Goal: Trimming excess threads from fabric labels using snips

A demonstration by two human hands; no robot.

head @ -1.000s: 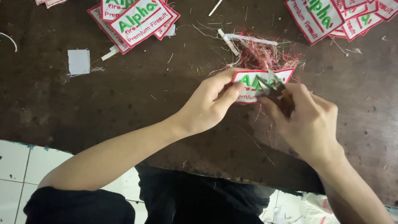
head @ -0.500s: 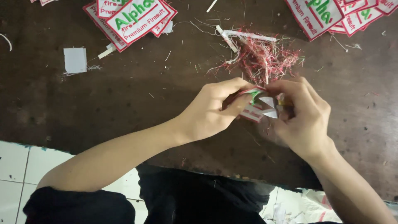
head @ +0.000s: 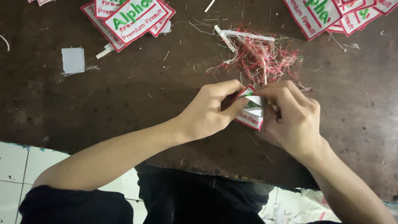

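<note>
- The table (head: 103, 103) filling most of the frame is dark brown wood with a worn, matt, mottled surface, dusted with bits of thread.
- The patch (head: 250, 117) held at centre between the left hand (head: 211, 110) and the right hand (head: 292, 120) is white cloth with a raised red stitched border and a pale, smooth backing that is folded up.
- The stacks of patches at upper left (head: 132, 18) and upper right (head: 327, 14) are the same woven cloth, embroidered in green and red.
- The thread pile (head: 265, 58) at upper centre is loose, frizzy red and white fibre.
- The small square (head: 73, 60) at upper left looks like flat, pale, matt paper or fabric.
- The floor tiles (head: 12, 174) at lower left are white and smooth.
</note>
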